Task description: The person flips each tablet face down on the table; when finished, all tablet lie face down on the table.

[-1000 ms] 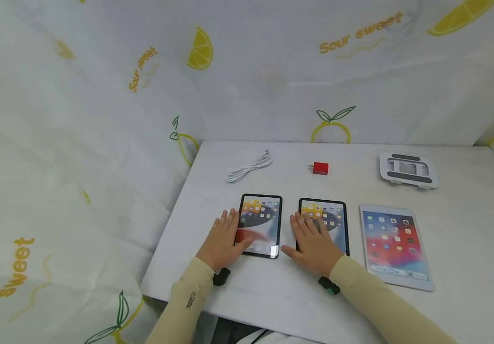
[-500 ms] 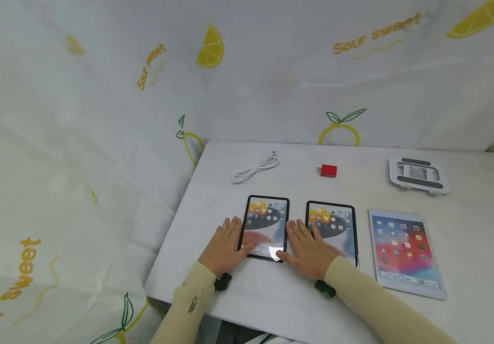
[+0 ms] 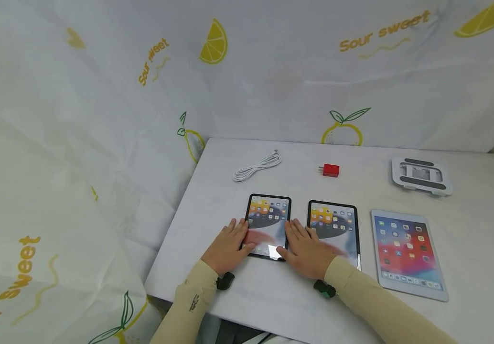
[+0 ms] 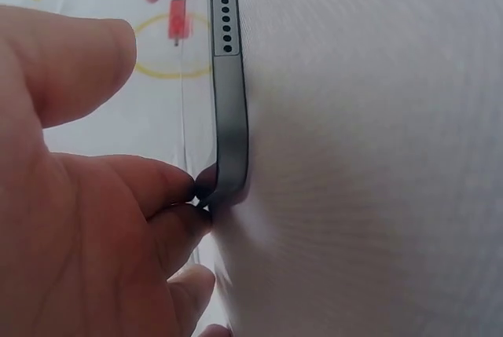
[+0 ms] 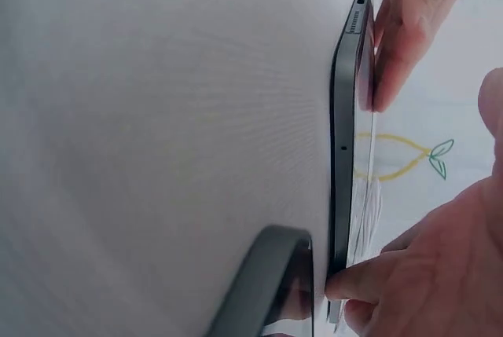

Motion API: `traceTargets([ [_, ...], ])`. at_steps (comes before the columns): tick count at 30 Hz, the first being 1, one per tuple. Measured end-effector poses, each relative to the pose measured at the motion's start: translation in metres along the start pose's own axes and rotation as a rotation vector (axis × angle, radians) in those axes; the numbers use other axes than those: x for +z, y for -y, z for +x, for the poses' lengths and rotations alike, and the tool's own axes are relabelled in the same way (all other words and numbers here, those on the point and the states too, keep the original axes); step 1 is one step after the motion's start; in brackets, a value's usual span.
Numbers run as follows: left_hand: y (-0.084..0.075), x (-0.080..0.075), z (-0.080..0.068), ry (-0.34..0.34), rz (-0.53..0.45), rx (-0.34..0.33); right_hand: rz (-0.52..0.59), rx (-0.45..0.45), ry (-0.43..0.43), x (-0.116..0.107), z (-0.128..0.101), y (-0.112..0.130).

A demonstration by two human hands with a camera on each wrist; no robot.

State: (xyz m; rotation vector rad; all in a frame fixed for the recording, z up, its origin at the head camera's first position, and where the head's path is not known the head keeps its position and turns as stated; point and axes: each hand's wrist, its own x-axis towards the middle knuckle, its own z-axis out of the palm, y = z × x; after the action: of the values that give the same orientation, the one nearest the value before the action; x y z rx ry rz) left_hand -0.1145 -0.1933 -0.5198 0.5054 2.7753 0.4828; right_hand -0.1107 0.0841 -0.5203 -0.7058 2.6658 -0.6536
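A black-rimmed tablet (image 3: 267, 224) lies screen up on the white table, its display lit. My left hand (image 3: 225, 248) rests at its left edge with fingers extended, the thumb over the lower left corner. Along the right edge lie the extended fingers of my right hand (image 3: 309, 253), that thumb near the lower right corner. In the left wrist view, fingertips touch beside the tablet's grey rim (image 4: 231, 109) with speaker holes. The right wrist view has my fingertips at its long side (image 5: 343, 148). A second black-rimmed tablet (image 3: 337, 227) sits partly behind my right hand.
Farther right lies a white-rimmed tablet (image 3: 408, 253). Along the back are a coiled white cable (image 3: 257, 167), a red charger plug (image 3: 330, 170) and a folded white stand (image 3: 421, 177). The table's left edge (image 3: 174, 215) runs beside my left arm.
My right hand has moved left, off the second tablet's screen, to the first tablet's right edge. The left hand stays at the left edge. The head view has shifted slightly.
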Motion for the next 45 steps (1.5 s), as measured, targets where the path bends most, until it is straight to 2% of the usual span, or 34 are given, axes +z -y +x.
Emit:
traceTargets([
  [7, -0.003, 0.004, 0.006, -0.003, 0.031, 0.002, 0.175, 0.045, 0.007, -0.004, -0.003, 0.002],
  [13, -0.008, 0.005, 0.006, -0.001, 0.016, -0.009, 0.264, 0.09, -0.006, -0.005, -0.008, 0.003],
  [18, -0.012, 0.003, 0.006, -0.017, 0.007, -0.016, 0.317, 0.067, -0.069, -0.009, -0.012, 0.007],
  [28, -0.018, -0.001, 0.007, -0.031, -0.007, -0.012, 0.315, -0.023, -0.14, -0.022, -0.021, 0.022],
  [35, -0.024, -0.003, 0.007, -0.02, -0.06, 0.012, 0.305, -0.039, -0.156, -0.029, -0.024, 0.03],
  [45, -0.026, 0.013, 0.013, -0.051, -0.116, 0.055, 0.331, -0.075, -0.18, -0.032, -0.028, 0.035],
])
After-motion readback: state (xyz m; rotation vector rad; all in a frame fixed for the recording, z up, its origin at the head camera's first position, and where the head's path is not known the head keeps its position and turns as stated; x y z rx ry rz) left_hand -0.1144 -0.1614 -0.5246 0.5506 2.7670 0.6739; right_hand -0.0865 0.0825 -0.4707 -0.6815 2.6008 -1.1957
